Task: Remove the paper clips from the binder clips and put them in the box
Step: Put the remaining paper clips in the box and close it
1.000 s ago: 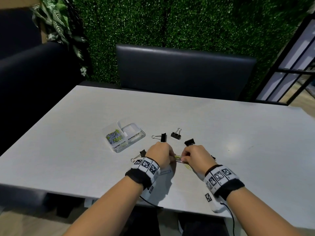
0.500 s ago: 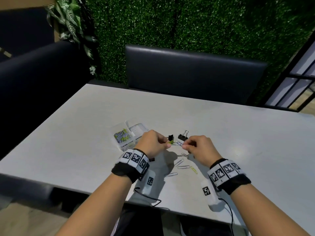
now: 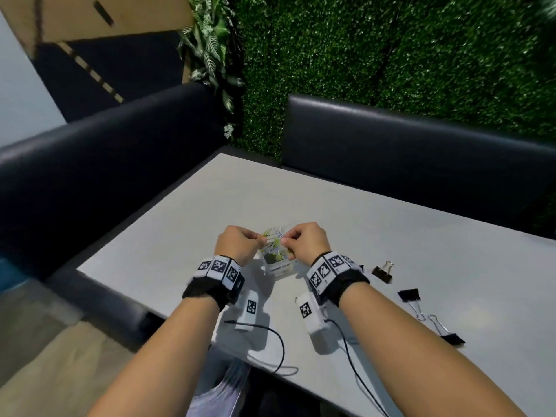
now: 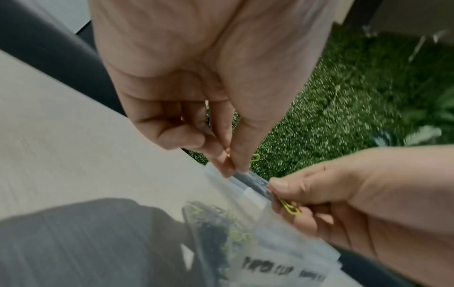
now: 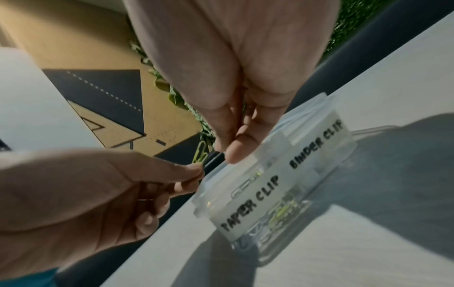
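Observation:
Both my hands hover just above the clear plastic box [image 3: 281, 269], which lies on the grey table. My left hand [image 3: 260, 240] pinches a yellow-green paper clip [image 5: 200, 153] over the box's compartment labelled PAPER CLIP [image 5: 250, 202]. My right hand [image 3: 284, 240] pinches a yellow paper clip [image 4: 291, 207] beside it. Between the two hands a small bunch of coloured paper clips [image 3: 272, 234] shows. Several more clips lie inside the box [image 4: 221, 233]. The compartment labelled BINDER CLIP [image 5: 317, 143] is on the right.
Three black binder clips lie on the table [image 3: 391, 224] right of my right wrist: one [image 3: 382, 272], a second [image 3: 408, 295], a third [image 3: 451, 338]. Dark padded benches [image 3: 391, 139] stand behind and left of the table. Cables hang off the near edge.
Both hands have moved left from the middle of the table to above the box, carrying paper clips. The binder clips now lie to the right of my hands.

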